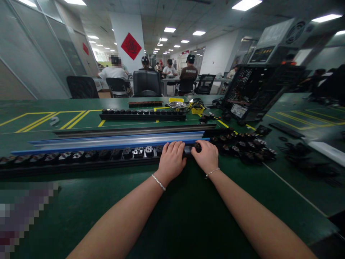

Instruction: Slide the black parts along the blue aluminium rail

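Observation:
A long black rail lies across the green table in front of me, filled with several small black socket modules. My left hand rests palm down on the rail's right part, fingers together and curled over it. My right hand is closed in a pinch on one black socket module at the rail's right end. Behind the rail lie blue-edged metal strips.
A heap of loose black modules lies right of my hands. Further back are another filled black rail, a metal bowl, a yellow box and a black crate. Several people sit at desks in the background.

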A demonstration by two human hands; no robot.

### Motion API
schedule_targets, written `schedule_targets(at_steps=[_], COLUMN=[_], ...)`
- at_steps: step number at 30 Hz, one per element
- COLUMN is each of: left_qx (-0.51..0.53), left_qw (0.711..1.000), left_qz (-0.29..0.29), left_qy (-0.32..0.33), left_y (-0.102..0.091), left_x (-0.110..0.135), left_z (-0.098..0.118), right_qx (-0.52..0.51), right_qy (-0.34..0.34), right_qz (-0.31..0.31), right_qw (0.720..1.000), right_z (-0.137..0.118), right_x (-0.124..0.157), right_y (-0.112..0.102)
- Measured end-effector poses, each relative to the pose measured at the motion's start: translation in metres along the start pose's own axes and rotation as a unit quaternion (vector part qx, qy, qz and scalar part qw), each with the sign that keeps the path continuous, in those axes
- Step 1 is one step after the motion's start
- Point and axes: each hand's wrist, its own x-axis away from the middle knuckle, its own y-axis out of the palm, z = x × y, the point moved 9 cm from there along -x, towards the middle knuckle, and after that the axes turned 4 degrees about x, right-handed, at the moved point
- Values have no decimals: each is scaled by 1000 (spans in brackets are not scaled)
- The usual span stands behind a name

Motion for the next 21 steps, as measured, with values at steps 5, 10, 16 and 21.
schedule_targets(at_steps=[5,10,16,21], left_qx=[2,3,0,2], left_qw=[1000,1000,1000,1000], left_qz=[3,1,0,0], left_qy=[-3,-4,-3,-5], left_y=[-1,-1,-1,-1], left_x=[0,0,0,0], left_z=[0,0,-1,-1], right_qx=[-11,-10,-12,-16], right_qy=[-5,-7,-3,15], right_qz=[10,11,17,4], right_qw=[1000,1000,1000,1000], right_z=[1,4,8,13], right_x=[-1,-2,-3,-4], right_y=[-2,-1,0,1])
